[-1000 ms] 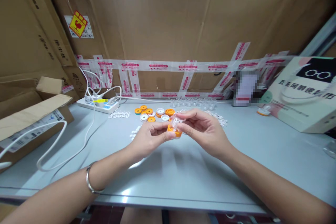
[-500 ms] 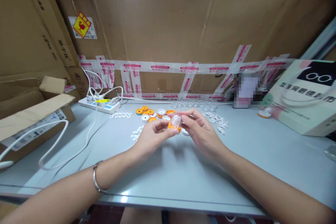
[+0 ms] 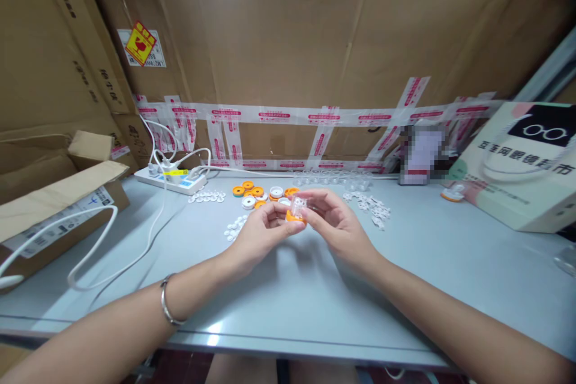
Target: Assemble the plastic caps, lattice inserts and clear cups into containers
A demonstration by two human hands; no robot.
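Note:
Between my hands, above the table, is a small clear-domed capsule (image 3: 297,209) with an orange base. My left hand (image 3: 261,229) pinches the orange base with thumb and fingers. On the other side, my right hand (image 3: 338,223) closes its thumb and fingers on the clear dome, covering part of it. White bits show inside the dome, too small to name. Just beyond my hands lie several orange and white round caps (image 3: 248,192). Small white discs (image 3: 234,228) are next to my left hand, and small white flat pieces (image 3: 371,209) lie past my right hand.
Several clear domes (image 3: 333,179) line the back of the grey table (image 3: 279,306). A power strip (image 3: 173,181) with white cables and an open carton (image 3: 58,210) are on the left. At right stand a blurred phone-like object (image 3: 420,156), another orange-based capsule (image 3: 452,193) and a printed box (image 3: 517,174).
My right hand has moved slightly left, its thumb and fingers now closer around the dome. The capsule has shifted slightly left; my left hand keeps its hold on the base.

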